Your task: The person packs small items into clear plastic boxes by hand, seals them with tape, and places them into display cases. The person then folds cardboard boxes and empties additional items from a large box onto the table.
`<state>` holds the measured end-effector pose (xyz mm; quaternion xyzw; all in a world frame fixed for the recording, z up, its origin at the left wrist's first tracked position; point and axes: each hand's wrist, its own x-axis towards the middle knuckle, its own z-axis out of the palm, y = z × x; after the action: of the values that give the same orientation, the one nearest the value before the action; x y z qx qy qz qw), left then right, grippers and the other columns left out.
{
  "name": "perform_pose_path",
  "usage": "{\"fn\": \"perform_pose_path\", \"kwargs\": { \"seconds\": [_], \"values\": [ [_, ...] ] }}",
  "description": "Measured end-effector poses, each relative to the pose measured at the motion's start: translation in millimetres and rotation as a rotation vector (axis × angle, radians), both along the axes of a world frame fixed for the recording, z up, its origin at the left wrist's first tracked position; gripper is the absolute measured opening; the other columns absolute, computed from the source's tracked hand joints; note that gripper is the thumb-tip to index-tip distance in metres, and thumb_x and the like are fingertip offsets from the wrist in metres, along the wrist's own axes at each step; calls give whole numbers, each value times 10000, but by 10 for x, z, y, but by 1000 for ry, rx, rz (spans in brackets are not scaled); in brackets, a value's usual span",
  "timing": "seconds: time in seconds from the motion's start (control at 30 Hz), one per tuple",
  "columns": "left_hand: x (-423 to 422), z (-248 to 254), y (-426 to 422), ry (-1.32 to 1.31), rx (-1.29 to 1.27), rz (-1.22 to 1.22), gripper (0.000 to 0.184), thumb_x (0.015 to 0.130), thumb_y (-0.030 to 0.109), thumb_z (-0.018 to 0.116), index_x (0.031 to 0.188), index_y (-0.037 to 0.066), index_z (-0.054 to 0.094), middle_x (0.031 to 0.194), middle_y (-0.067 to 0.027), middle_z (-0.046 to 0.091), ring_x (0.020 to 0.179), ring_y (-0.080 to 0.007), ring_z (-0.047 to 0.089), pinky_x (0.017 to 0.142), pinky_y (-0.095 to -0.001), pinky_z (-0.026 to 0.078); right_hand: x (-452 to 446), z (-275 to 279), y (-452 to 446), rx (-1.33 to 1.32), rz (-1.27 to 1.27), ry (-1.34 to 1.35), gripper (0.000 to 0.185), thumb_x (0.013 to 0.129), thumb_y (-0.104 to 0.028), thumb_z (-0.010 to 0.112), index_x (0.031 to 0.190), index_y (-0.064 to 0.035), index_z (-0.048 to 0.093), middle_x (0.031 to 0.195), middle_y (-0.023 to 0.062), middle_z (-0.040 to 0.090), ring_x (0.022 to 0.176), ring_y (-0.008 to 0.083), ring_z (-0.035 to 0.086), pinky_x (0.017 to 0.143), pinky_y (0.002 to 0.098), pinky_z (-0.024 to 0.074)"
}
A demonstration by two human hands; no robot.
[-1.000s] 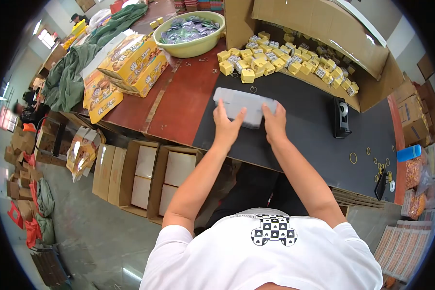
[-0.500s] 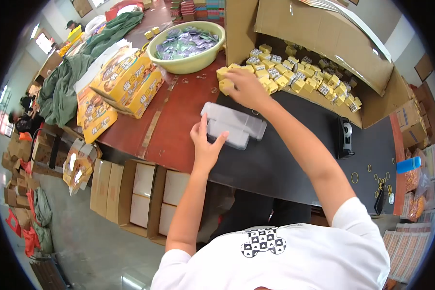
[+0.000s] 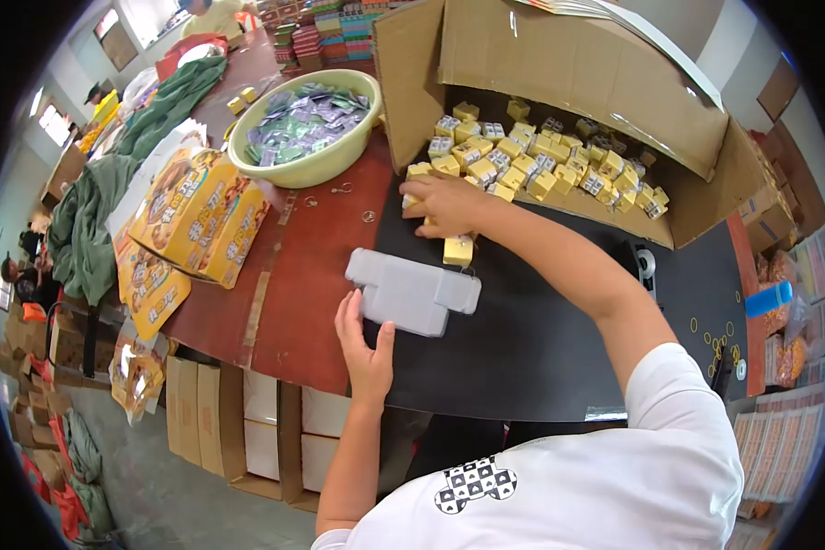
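Several yellow blocks (image 3: 542, 185), 1 o'clock | right hand (image 3: 446, 206), having released the plastic boxes (image 3: 403, 298), now reaches them, grip hidden | left hand (image 3: 368, 363), fingers spread, alone touches the boxes at its 1 o'clock

Wht short-slv tee (image 3: 605, 467) w/ rounded blk & wht chk'd print (image 3: 476, 485) on front

The red and black table (image 3: 307, 275) bears translucent containers (image 3: 403, 293), a basin (image 3: 339, 165), a carton (image 3: 577, 55).
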<state>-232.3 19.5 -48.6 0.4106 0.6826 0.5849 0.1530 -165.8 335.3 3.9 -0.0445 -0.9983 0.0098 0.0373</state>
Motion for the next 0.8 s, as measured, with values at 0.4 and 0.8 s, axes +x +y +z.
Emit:
{"fn": "perform_pose_path", "kwargs": {
  "seconds": [0.4, 0.8],
  "values": [
    [-568, 683, 888, 386, 158, -50, 681, 961, 188, 635, 1537, 7, 319, 1571, -197, 331, 1454, -354, 314, 1211, -443, 234, 1333, 496, 443, -749, -372, 455, 321, 984, -228, 662, 1207, 1, 700, 1185, 110, 707, 1059, 244, 662, 957, 321, 512],
    [-551, 1508, 2831, 914, 303, 158, 869, 863, 250, 759, 1569, 68, 286, 1612, -220, 221, 1481, -414, 225, 1213, -596, 109, 2683, 1919, 1564, 728, -651, 877, 604, 841, -266, 802, 1390, -110, 604, 1391, 99, 584, 1264, 271, 545, 1094, 426, 433]
  ]
}}
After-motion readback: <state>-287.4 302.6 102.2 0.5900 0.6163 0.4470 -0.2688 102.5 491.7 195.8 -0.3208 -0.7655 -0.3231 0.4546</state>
